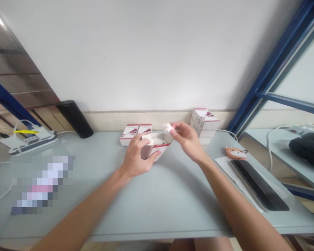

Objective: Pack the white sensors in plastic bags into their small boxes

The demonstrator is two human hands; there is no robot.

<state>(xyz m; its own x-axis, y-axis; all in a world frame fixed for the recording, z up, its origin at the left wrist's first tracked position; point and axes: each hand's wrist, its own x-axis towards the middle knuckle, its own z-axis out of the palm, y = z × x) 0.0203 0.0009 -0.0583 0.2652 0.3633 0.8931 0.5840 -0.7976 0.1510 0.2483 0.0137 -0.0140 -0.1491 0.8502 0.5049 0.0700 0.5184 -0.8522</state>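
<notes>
My left hand [136, 157] is wrapped round the left side of a small white carton [159, 149] with a red edge. The carton is tilted above the table, its top open, and something clear or white shows inside. Over its right end, my right hand [187, 139] pinches a small white piece [168, 128], too blurred to name. Behind my left hand, two white cartons with red print [128, 136] lie side by side. A stack of similar cartons [205, 126] stands against the wall, just beyond my right hand.
On the left are a power strip [34, 141], a black cylinder [74, 119] and a pixelated object [43, 184]. To the right, a phone [259, 184] lies on white paper [226, 167] beside an orange animal-shaped item [235, 152]. Blue metal framing [264, 66] rises at the right.
</notes>
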